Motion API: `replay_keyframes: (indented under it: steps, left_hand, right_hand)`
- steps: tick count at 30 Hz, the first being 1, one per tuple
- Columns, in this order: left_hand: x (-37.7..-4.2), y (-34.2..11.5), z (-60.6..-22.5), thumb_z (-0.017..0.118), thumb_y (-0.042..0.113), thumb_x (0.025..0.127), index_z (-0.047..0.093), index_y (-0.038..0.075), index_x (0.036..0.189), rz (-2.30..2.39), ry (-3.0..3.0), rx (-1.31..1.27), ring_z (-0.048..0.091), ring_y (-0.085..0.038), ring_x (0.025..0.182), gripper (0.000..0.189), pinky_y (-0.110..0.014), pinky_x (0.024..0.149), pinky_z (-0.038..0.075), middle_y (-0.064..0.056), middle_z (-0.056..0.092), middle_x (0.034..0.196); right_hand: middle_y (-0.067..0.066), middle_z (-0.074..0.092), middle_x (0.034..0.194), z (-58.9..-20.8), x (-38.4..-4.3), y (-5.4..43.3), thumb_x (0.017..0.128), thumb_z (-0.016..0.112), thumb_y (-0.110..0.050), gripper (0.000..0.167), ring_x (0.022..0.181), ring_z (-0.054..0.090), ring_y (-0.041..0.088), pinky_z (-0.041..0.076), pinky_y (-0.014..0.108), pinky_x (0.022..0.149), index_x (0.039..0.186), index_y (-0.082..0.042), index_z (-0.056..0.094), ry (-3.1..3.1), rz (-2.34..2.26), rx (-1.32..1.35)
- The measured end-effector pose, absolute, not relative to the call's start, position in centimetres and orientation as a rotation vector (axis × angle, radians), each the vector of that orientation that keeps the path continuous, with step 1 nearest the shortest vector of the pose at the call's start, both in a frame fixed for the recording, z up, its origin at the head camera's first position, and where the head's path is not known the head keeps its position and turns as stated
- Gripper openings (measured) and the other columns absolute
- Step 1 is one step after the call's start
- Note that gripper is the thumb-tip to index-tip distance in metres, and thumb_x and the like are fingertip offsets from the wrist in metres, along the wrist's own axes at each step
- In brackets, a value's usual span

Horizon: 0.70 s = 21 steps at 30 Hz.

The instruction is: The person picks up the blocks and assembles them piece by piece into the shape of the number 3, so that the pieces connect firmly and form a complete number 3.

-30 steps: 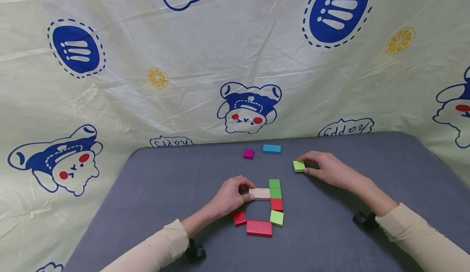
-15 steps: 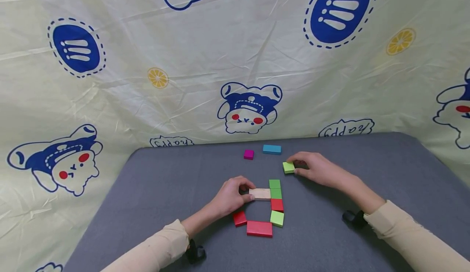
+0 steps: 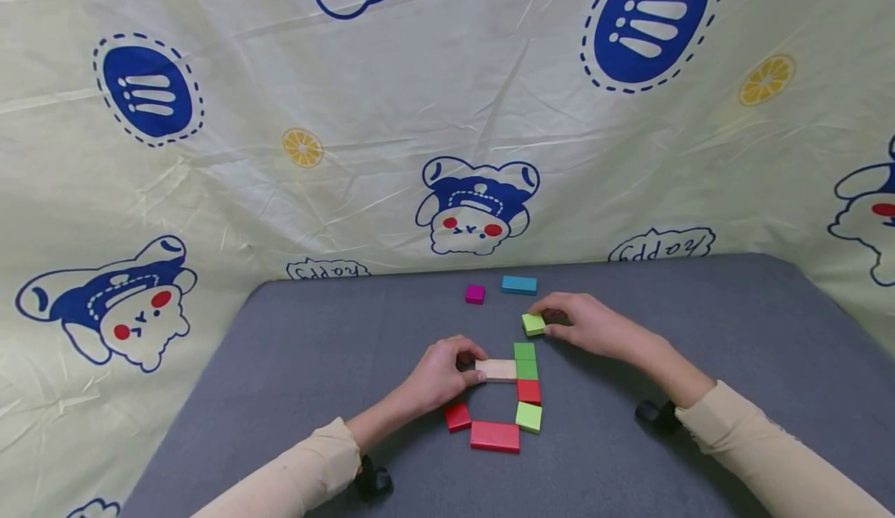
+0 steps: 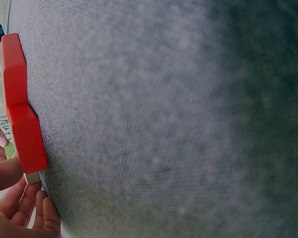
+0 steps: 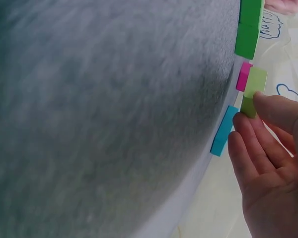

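My left hand (image 3: 440, 372) pinches the left end of a pale wooden block (image 3: 496, 370), whose right end meets a column of blocks. That column has two green blocks (image 3: 526, 360) at the top, then a red block (image 3: 529, 392) and a tilted light green block (image 3: 528, 417). Between the thumb and fingers of my right hand (image 3: 587, 324) is another light green block (image 3: 534, 325), just beyond the column's far end. In the right wrist view the thumb lies on this light green block (image 5: 254, 91).
A long red block (image 3: 495, 436) and a smaller red block (image 3: 457, 417) form the near side of the outline. Towards the far table edge lie a magenta block (image 3: 475, 294) and a blue block (image 3: 520, 285). A printed sheet (image 3: 377, 192) hangs behind the grey table (image 3: 315, 347).
My right hand has moved left with the light green block, from right of the blue block to just beyond the green column. My left hand has stayed on the pale block.
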<state>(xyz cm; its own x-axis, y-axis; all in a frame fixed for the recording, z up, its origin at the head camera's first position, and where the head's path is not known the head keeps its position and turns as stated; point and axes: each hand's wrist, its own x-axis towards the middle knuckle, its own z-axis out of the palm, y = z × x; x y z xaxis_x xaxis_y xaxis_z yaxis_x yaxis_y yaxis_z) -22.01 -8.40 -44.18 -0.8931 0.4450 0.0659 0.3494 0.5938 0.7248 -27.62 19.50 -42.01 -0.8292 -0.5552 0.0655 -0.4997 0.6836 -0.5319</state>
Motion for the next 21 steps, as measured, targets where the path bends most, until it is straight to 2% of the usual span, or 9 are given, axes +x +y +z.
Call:
replay_keyframes:
  steps: [11, 21]
  left_hand:
    - [-22.0, -8.3, -44.0, 0.074, 0.009, 0.088, 0.073, 0.013, 0.107, 1.177, 2.688, 0.636, 0.054, -0.013, 0.091, 0.019, -0.028, 0.081, 0.047, 0.005, 0.061, 0.097]
    - [-22.0, -8.3, -44.1, 0.074, 0.009, 0.088, 0.073, 0.012, 0.106, 1.182, 2.690, 0.638, 0.055, -0.015, 0.092, 0.019, -0.028, 0.081, 0.047, 0.005, 0.061, 0.098]
  right_hand:
    - [0.003, 0.066, 0.116, -42.3, -28.0, 18.5, 0.092, 0.067, -0.005, 0.030, 0.103, 0.061, 0.020, 0.048, 0.047, 0.092, 0.122, -0.009, 0.067, 2.732, -0.851, -0.894]
    - [0.003, 0.067, 0.112, -42.5, -28.4, 18.0, 0.093, 0.066, -0.005, 0.028, 0.099, 0.062, 0.019, 0.049, 0.046, 0.090, 0.121, -0.007, 0.067, 2.669, -0.865, -0.924]
